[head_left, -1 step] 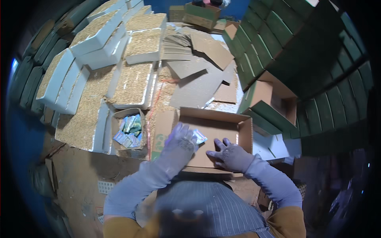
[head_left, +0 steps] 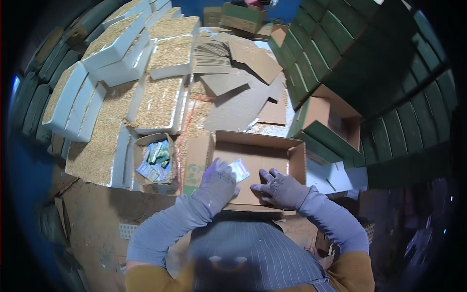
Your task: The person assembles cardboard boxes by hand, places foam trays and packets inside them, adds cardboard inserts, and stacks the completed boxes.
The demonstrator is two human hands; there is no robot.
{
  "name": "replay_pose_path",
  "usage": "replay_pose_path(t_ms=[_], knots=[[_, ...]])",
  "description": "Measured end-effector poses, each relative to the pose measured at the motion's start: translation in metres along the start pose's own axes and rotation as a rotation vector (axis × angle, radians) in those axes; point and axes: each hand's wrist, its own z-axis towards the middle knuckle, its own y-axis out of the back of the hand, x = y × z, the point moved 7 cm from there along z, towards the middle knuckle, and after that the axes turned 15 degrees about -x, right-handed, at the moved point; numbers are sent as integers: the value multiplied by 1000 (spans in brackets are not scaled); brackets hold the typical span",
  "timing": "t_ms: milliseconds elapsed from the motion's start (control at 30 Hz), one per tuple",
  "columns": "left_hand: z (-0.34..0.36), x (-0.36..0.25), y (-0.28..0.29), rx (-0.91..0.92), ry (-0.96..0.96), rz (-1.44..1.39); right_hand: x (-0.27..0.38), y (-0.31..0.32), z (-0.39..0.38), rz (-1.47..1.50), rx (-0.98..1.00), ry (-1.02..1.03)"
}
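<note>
An open brown cardboard box (head_left: 260,141) sits in front of me, its left flap (head_left: 197,160) folded outward. Inside it, my left hand (head_left: 219,182), gloved, has its fingers bent at the left edge of a small light-blue and white packet (head_left: 239,170). The packet sticks out to the right of these fingers, and the hand hides its left end. My right hand (head_left: 282,191), also gloved, rests on the box's bottom towards the right with fingers spread, holding nothing. To the left, a small carton (head_left: 137,146) holds several blue and green packets (head_left: 158,155).
White foam trays (head_left: 109,53) filled with yellowish grain-like material are stacked at the left. Flat cardboard sheets (head_left: 236,109) lie beyond the box. An open green carton (head_left: 311,124) stands at right, before a wall of stacked green boxes (head_left: 335,44).
My left hand has come slightly nearer to me, and more of the packet shows beside it. My right hand stays in place. The whole view has shifted a little.
</note>
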Motion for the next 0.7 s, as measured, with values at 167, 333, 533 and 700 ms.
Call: replay_pose_path(t_ms=[167,333,533,700], knots=[[-5,64,89,-449,360,-761,-50,82,-76,546,-768,-429],[-43,93,-23,152,551,-1148,-129,-98,-84,1933,-432,-904],[-28,55,-69,-136,778,-909,-108,-114,-40,1427,-537,-862],[-25,57,-68,-94,808,-1024,-72,-51,-62,1299,-790,-792]])
